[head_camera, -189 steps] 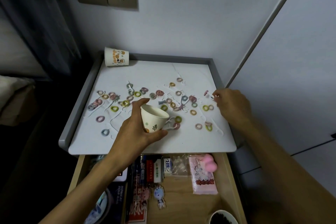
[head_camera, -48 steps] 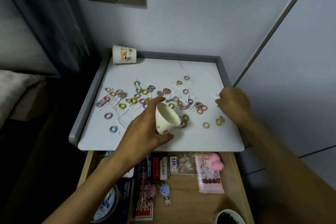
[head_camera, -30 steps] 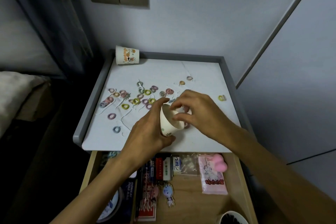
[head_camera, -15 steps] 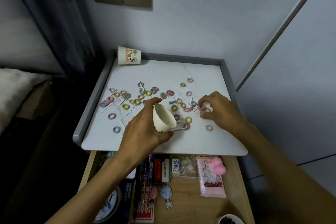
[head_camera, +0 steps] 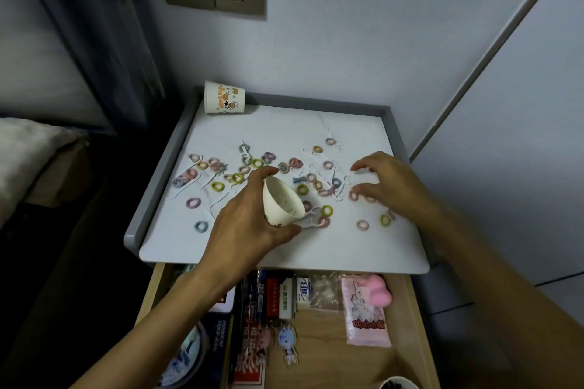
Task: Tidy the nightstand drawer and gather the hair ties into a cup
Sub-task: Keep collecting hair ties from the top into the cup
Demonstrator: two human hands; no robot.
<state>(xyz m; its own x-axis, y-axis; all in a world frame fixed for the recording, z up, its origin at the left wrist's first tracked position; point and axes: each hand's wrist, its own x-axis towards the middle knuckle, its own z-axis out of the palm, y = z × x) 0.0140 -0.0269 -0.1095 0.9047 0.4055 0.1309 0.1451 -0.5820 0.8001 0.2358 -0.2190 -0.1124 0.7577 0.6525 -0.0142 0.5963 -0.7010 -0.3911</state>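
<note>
Several small coloured hair ties (head_camera: 327, 210) lie scattered over the white nightstand top (head_camera: 335, 249). My left hand (head_camera: 249, 221) grips a white paper cup (head_camera: 281, 204) just above the top, tilted with its mouth facing up and right. My right hand (head_camera: 390, 183) hovers over the ties on the right side with its fingers spread and curved. Its thumb tip touches a pink tie (head_camera: 353, 196), and nothing is pinched that I can see. The inside of the cup shows no ties from this angle.
A second printed paper cup (head_camera: 224, 101) lies on its side at the back left corner. A grey raised rim (head_camera: 158, 174) borders the top. Below, the open wooden drawer (head_camera: 417, 325) holds a pink packet (head_camera: 366, 316), small boxes (head_camera: 279, 297), a keychain charm (head_camera: 287, 341) and a dark bowl (head_camera: 398, 384).
A second ago my right hand was at the mouth of the cup. It has since moved back out to the right over the loose ties. My left hand keeps the cup tilted in place.
</note>
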